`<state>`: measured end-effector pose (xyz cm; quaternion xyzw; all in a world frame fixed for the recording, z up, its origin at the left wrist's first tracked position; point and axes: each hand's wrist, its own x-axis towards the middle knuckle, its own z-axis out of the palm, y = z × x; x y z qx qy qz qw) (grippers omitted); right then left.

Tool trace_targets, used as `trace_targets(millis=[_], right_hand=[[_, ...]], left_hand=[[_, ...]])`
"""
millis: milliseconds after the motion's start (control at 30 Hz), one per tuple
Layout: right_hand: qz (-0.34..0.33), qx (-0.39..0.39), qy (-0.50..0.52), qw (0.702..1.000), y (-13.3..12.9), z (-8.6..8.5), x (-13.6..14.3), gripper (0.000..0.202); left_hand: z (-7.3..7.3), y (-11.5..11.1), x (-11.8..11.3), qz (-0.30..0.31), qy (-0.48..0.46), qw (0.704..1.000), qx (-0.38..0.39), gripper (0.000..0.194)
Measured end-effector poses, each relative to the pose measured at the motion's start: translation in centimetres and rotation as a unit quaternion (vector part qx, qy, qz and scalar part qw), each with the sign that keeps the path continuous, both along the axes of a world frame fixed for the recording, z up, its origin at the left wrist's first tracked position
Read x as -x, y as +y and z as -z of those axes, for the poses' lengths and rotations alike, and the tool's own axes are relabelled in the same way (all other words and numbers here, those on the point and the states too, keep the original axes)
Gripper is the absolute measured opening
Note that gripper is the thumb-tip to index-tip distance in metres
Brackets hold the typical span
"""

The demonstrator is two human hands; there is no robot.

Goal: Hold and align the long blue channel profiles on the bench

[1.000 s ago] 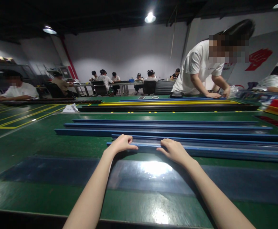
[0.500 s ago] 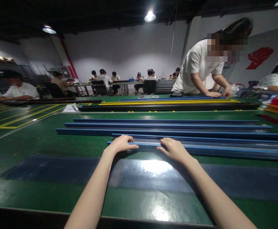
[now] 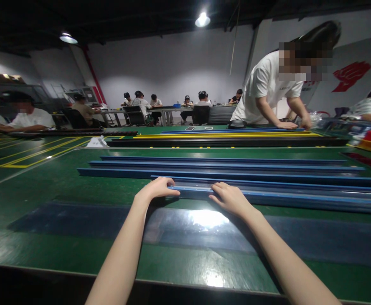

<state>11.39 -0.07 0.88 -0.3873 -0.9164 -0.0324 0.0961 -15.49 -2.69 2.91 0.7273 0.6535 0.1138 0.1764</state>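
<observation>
Nearest blue channel [image 3: 287,201]: smooth, plastic-looking, soft sheen. Clear sheet [image 3: 198,233]: glossy, plastic-looking, glaring. Green tabletop [image 3: 61,182]: smooth, shiny.

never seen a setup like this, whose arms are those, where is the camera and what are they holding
There is no machine here: these are a person's own bare left hand and right hand. Every picture comes from one camera worn on the head, looking forward and down. The thumb and fingers of each hand straddle the near edge of a long blue channel; how tightly they grip is hard to tell. On the green table also lie a flat see-through sheet, closer in, and more blue strips beyond.
</observation>
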Motion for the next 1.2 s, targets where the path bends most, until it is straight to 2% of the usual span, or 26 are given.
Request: trace_targets(millis=[300,400,500,767,900,1033,1200], right_hand=[[0.007,0.002,-0.003,1.0,-0.3,-0.2,0.0,0.026],[0.008,0.006,0.0,1.0,-0.2,-0.2,0.0,0.026],[0.006,0.011,0.005,1.0,-0.2,-0.2,-0.1,0.026],[0.022,0.066,0.016,0.997,0.6,-0.7,-1.8,0.031],[0.033,0.079,0.009,0.996,0.8,-1.0,-3.3,0.028],[0.058,0.09,-0.008,0.994,0.8,-1.4,-5.5,0.02],[0.097,0.085,-0.005,0.992,0.8,-1.4,-8.8,0.018]], left_hand=[[-0.2,-0.1,0.0,-0.012,0.022,1.0,-0.003,0.047],[-0.3,-0.1,-0.4,-0.015,0.006,1.0,-0.019,0.054],[-0.2,0.0,-1.4,0.003,-0.002,0.999,-0.038,0.051],[0.6,0.4,-5.5,0.122,0.024,0.975,-0.183,0.03],[1.0,1.0,-7.8,0.155,0.024,0.958,-0.239,0.024],[1.0,1.8,-10.5,0.167,0.047,0.954,-0.245,0.023],[0.7,3.0,-14.8,0.16,0.087,0.961,-0.21,0.029]])
